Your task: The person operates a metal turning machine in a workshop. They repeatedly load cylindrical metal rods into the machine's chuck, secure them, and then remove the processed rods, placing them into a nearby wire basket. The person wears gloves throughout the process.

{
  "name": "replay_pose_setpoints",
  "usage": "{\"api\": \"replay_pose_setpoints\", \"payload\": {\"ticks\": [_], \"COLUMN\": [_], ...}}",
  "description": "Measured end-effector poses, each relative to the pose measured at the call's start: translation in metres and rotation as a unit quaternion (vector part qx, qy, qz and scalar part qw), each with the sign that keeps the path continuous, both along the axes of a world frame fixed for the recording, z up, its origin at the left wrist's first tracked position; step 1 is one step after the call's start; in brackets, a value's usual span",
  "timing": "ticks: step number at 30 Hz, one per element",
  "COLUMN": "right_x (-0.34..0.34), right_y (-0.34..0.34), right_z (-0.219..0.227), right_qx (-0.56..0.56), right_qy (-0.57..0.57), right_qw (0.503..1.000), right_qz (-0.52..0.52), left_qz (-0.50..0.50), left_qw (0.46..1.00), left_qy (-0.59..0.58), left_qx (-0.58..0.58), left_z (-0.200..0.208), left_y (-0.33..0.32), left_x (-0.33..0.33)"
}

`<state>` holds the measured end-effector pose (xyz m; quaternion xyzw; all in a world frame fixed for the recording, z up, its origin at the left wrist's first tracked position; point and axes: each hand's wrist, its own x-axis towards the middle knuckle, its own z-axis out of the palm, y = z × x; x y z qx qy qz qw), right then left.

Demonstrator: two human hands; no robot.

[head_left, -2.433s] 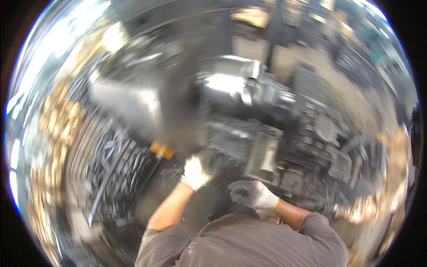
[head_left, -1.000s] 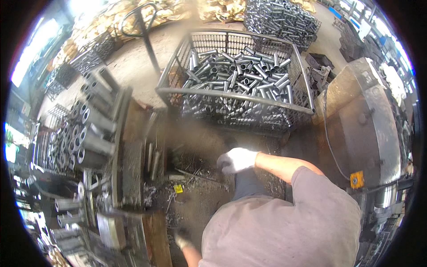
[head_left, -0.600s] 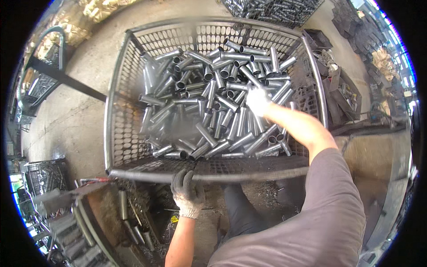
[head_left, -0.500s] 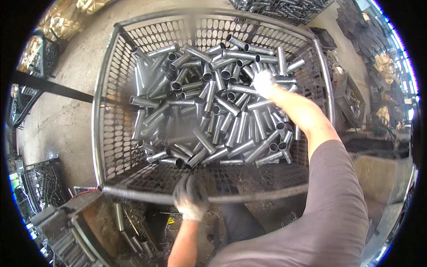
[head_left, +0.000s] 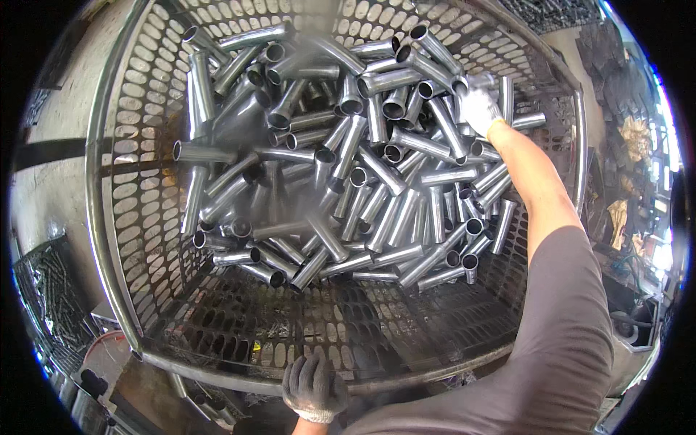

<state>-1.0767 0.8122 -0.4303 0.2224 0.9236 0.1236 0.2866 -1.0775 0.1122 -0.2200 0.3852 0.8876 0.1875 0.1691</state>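
A large metal mesh basket (head_left: 96,217) holds a heap of short, shiny metal tubes (head_left: 380,174), many with a flared end. My left hand (head_left: 315,384), in a dark-coated glove with a pale cuff, is hooked over the near rim, its fingers bent across the bar. Deep among the tubes at the far right, my right hand (head_left: 480,110) wears a white glove that is washed out by glare. A tube (head_left: 487,78) lies right against its fingers. Glare hides whether those fingers close on it.
Another crate (head_left: 52,293) filled with dark metal parts stands on the floor at left. More parts lie in a container (head_left: 554,13) beyond the far right corner. Rusty machinery edges and loose tubes sit below the basket's near left corner.
The view has moved closer to the basket, which now fills more of the picture. My right hand remains at the far right tubes, while my left stays on the near rim.
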Motion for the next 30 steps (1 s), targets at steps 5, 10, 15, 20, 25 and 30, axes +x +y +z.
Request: {"api": "replay_pose_setpoints", "payload": {"ticks": [5,10,15,20,25,30], "right_x": [0.019,0.060,0.054,0.090,0.170,0.192], "right_y": [-0.059,-0.141,-0.439,-0.733,-0.989,-1.168], "right_z": [0.077,0.149,0.371,0.522,0.610,0.670], "right_qx": [0.021,-0.031,-0.286,-0.433,-0.530,-0.613], "right_qy": [0.036,0.146,0.322,0.272,0.191,0.249], "right_qw": [0.997,0.959,0.849,0.655,0.516,0.436], "right_qz": [0.061,0.242,0.306,0.556,0.645,0.610], "left_qz": [0.010,0.036,0.191,0.110,0.383,0.660], "left_qw": [1.000,0.995,0.911,0.948,0.892,0.709], "left_qy": [-0.011,-0.041,-0.206,0.082,-0.062,0.078], "left_qx": [0.027,0.085,0.302,0.287,0.233,0.235], "left_z": [0.007,0.011,0.064,0.215,0.297,0.312], "left_y": [0.008,-0.008,-0.055,-0.276,-0.541,-0.706], "left_x": [-0.008,-0.003,0.003,0.047,0.255,0.466]}}
